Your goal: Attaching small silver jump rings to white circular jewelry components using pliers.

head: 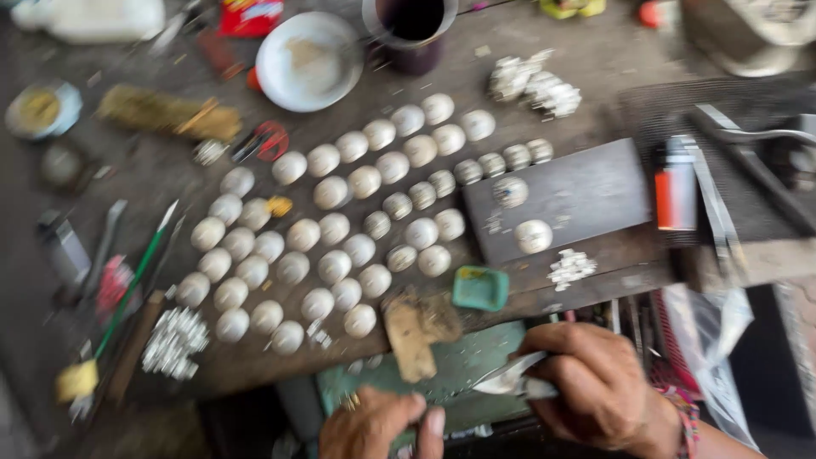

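My right hand [595,387] is at the bottom edge, closed around a slim metal tool [510,378] whose tip points left. My left hand [382,425] sits beside it at the bottom, fingers curled; whether it pinches something small I cannot tell. Both hands hover over a greenish pad [463,361] at the front of the wooden bench [595,68]. Just above them, several rows of round silvery domed pieces [331,229] cover the bench. The picture is blurred.
A dark block [586,183] carries two domed pieces. Around stand a small green dish [480,287], a white bowl [308,59], a dark cup [412,30], an orange-banded canister [676,185], piles of tiny silver bits [174,340], and brushes and tools [127,289] at left.
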